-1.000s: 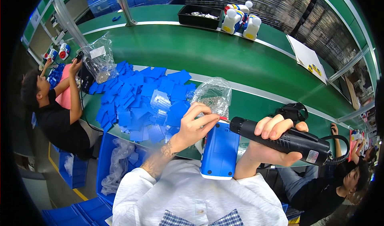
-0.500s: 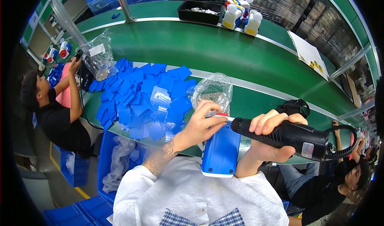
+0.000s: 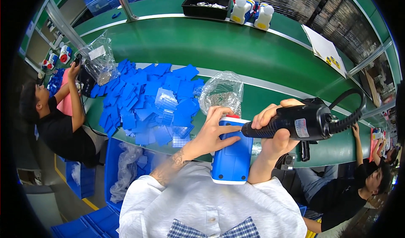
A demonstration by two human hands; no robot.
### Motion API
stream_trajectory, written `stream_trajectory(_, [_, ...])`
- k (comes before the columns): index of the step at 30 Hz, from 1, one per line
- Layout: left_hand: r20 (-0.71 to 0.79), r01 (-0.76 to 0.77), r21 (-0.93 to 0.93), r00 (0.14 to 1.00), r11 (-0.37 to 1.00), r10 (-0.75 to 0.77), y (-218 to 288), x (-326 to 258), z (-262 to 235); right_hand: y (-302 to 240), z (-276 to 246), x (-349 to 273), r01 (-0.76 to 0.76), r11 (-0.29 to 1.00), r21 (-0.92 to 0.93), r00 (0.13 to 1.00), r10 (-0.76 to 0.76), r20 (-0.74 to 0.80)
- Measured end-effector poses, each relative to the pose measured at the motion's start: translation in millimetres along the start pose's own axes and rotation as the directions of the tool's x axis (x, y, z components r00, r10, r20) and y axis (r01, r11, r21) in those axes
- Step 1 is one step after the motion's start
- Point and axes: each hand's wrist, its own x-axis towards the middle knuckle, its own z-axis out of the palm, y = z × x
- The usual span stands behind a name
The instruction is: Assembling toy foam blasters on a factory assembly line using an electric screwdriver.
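A blue box-shaped casing (image 3: pixel 231 161) with white edges and dark corner dots stands against my shirt. My left hand (image 3: pixel 211 132) holds it at the upper left, its index finger and thumb lying across the face. A red part (image 3: pixel 232 116) shows at the casing's top edge beside the fingers. In my right hand (image 3: pixel 276 126), fingers wrapped round it, is a black electric screwdriver (image 3: pixel 291 123) with a coiled cord. Its tip points left and meets the casing's upper face by my left index fingertip. Whether a screw sits there is hidden.
A heap of blue flat plates (image 3: pixel 147 99) covers the bench at left. Beyond my hands lies a clear bag of small metal pieces (image 3: pixel 223 96). A black tray (image 3: pixel 206 8) and white bottle-shaped units (image 3: pixel 263 16) stand on the shelf. People (image 3: pixel 55 115) work at both sides.
The screwdriver has swung, its rear end moving up and left and its tip lower onto the casing's face. My left index finger has shifted down with the tip.
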Motion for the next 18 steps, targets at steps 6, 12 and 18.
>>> stream_trajectory(6, [0.05,0.149,-0.069,0.988,0.986,-0.146,-6.4,-7.3,6.9,6.1,3.0,2.3,-0.024,1.0,0.006,1.0,0.024,0.006])
stream_trajectory(12, [0.124,0.262,-0.226,0.963,0.938,-0.239,-9.7,-9.7,11.1,9.8,6.5,4.3,-0.071,0.997,0.01,0.997,0.071,-0.004])
stream_trajectory(18, [0.1,0.263,-0.271,0.964,0.926,-0.245,-8.9,-7.3,11.0,11.8,6.9,2.0,-0.085,0.996,-0.003,0.996,0.085,-0.027])
